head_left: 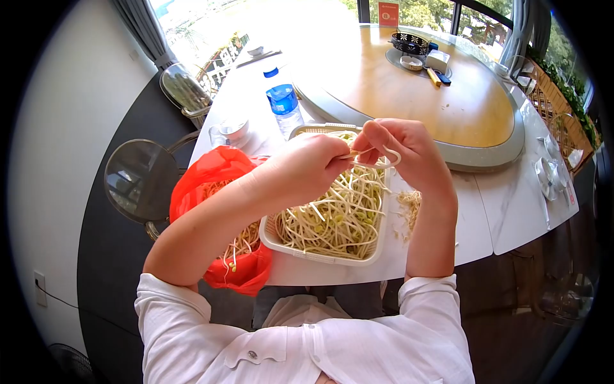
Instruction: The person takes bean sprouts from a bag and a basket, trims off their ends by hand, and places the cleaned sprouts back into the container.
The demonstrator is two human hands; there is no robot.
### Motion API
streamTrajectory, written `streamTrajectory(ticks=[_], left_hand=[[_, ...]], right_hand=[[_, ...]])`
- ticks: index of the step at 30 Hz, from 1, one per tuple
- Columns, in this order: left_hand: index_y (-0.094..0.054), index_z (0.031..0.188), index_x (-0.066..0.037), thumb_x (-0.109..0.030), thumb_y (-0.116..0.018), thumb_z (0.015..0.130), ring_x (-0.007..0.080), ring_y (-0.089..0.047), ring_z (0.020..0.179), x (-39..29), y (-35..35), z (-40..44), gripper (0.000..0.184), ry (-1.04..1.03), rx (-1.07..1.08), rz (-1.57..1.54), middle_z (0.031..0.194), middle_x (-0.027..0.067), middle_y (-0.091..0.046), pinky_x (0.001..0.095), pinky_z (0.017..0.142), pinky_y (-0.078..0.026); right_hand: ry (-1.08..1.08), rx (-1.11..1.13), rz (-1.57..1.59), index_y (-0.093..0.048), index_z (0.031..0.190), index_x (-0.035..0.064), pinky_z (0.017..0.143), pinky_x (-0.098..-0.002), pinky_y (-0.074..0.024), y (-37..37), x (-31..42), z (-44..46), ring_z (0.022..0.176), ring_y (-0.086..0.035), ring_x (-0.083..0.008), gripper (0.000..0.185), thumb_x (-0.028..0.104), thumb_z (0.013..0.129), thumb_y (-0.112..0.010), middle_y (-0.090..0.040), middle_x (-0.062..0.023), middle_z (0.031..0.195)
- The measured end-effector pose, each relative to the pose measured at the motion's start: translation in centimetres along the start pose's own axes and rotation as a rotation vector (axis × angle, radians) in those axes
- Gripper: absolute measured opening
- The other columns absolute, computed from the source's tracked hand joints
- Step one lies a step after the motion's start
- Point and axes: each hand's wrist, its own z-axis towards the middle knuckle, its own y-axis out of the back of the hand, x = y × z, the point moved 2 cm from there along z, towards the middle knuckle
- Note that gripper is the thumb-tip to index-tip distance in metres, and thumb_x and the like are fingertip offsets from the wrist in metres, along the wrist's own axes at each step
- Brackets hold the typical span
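Bag (249,272): bright red. Sprouts (336,221): creamy white, yellow-green heads. Basket (320,258): off-white. Scraps (411,208): tan. Table (451,214): white, faint grey marbling. Turntable (460,118): honey-tan, grey rim. Bottle (283,100): clear, blue cap, blue label with white marks. Shirt (275,352): white. Curtain (146,32): grey. Sign (388,14): red, white print. Wall (57,128): white.

Just under the left hand (310,164) and right hand (410,144), the basket (320,258) is off-white plastic, slotted at the side, and its bean sprouts (329,224) look smooth with a faint sheen. Left of the left hand, the bag (192,185) is thin, crinkled, glossy red plastic. Beyond that hand, the bottle (281,99) is shiny clear plastic. Beyond the right hand, the turntable (467,115) has a glossy, wood-look top; to that hand's right, the tabletop (470,214) looks smooth and marbled. Nearer than both hands, the shirt (268,358) is matt, creased cloth.
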Motion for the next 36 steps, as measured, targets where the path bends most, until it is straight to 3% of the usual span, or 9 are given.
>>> streamTrajectory(ticks=[5, 7, 14, 16, 20, 28, 32, 35, 36], left_hand=[[-0.06, 0.083, 0.002, -0.016, -0.056, 0.084, 0.0344, -0.058, 0.076, -0.4, 0.2, 1.1, 0.018, 0.038, 0.074, 0.18, 0.076, 0.0186, -0.06, 0.0412, 0.068, -0.045], [-0.061, 0.091, 0.002, -0.014, -0.055, 0.087, 0.0221, -0.056, 0.061, -0.1, 0.0, 1.5, 0.017, -0.073, 0.033, 0.223, 0.069, 0.0134, -0.06, 0.0333, 0.058, -0.044], [-0.064, 0.092, 0.001, -0.013, -0.056, 0.086, 0.0203, -0.055, 0.059, 0.6, 0.5, 2.0, 0.017, -0.038, -0.015, 0.183, 0.067, 0.0126, -0.06, 0.0321, 0.057, -0.044], [-0.065, 0.092, 0.001, -0.013, -0.056, 0.087, 0.0189, -0.055, 0.057, 0.6, 0.4, 2.1, 0.017, 0.013, -0.001, 0.156, 0.065, 0.0122, -0.059, 0.0313, 0.056, -0.044], [-0.064, 0.094, 0.001, -0.012, -0.055, 0.087, 0.0156, -0.053, 0.055, 0.6, 0.4, 2.7, 0.017, -0.015, 0.009, 0.211, 0.063, 0.01, -0.058, 0.0299, 0.054, -0.043], [-0.064, 0.098, 0.0, -0.012, -0.052, 0.09, 0.0063, -0.046, 0.047, 0.8, 0.8, 3.3, 0.019, 0.06, 0.041, 0.038, 0.058, 0.0006, -0.053, 0.0225, 0.044, -0.039], [-0.064, 0.099, 0.0, -0.012, -0.052, 0.091, 0.0057, -0.046, 0.045, 0.4, 1.2, 3.4, 0.02, 0.107, 0.053, 0.013, 0.058, -0.0008, -0.051, 0.0209, 0.042, -0.039], [-0.064, 0.101, 0.0, -0.013, -0.051, 0.092, 0.0055, -0.047, 0.044, 1.1, 2.0, 3.6, 0.02, 0.171, 0.067, -0.271, 0.059, -0.0008, -0.05, 0.0198, 0.041, -0.039], [-0.063, 0.101, 0.001, -0.014, -0.051, 0.093, 0.0058, -0.048, 0.044, 1.7, 2.3, 3.8, 0.021, 0.175, 0.052, -0.4, 0.06, -0.0004, -0.051, 0.0195, 0.041, -0.04]], right_hand=[[-0.035, 0.111, -0.179, -0.063, 0.084, -0.0029, 0.059, -0.0196, -0.0446, 0.8, -0.7, -0.1, 0.066, -0.054, -0.0062, 0.023, 0.02, 0.087, -0.063, -0.059, -0.0018, 0.069], [-0.011, 0.128, -0.193, -0.063, 0.086, -0.0032, 0.062, -0.0184, -0.045, 1.0, -0.8, -0.2, 0.068, -0.054, -0.0058, 0.02, 0.017, 0.088, -0.062, -0.059, -0.0016, 0.073], [0.063, -0.015, -0.252, -0.064, 0.092, -0.0024, 0.062, -0.0223, -0.0464, 2.8, -0.6, -0.5, 0.067, -0.055, -0.0076, 0.013, 0.009, 0.085, -0.061, -0.061, -0.0022, 0.073], [0.207, -0.116, -0.452, -0.065, 0.093, -0.0008, 0.063, -0.0245, -0.0475, 2.6, 0.0, -0.5, 0.067, -0.057, -0.0103, 0.012, 0.006, 0.084, -0.06, -0.063, -0.0044, 0.074], [0.192, -0.03, -0.476, -0.066, 0.093, -0.0002, 0.065, -0.0269, -0.048, 2.3, 0.5, -0.8, 0.068, -0.06, -0.0146, 0.013, 0.006, 0.082, -0.06, -0.064, -0.009, 0.077], [0.278, -0.291, -0.804, -0.064, 0.086, -0.0015, 0.064, -0.0311, -0.0472, 2.6, 1.1, -1.3, 0.066, -0.06, -0.021, 0.01, 0.003, 0.079, -0.058, -0.06, -0.0129, 0.072], [0.268, -0.41, -0.669, -0.063, 0.087, -0.0021, 0.062, -0.0302, -0.047, 3.7, 1.0, -1.4, 0.065, -0.06, -0.0188, 0.011, 0.005, 0.081, -0.058, -0.062, -0.0124, 0.074], [0.222, -0.456, -0.555, -0.063, 0.09, -0.0032, 0.06, -0.0283, -0.0468, 5.4, 0.7, -1.8, 0.064, -0.059, -0.0151, 0.013, 0.006, 0.083, -0.058, -0.064, -0.0104, 0.076], [0.078, -0.352, -0.539, -0.063, 0.092, -0.0035, 0.06, -0.0272, -0.0467, 5.7, 0.3, -1.9, 0.065, -0.059, -0.0136, 0.014, 0.006, 0.083, -0.057, -0.065, -0.0097, 0.076]])
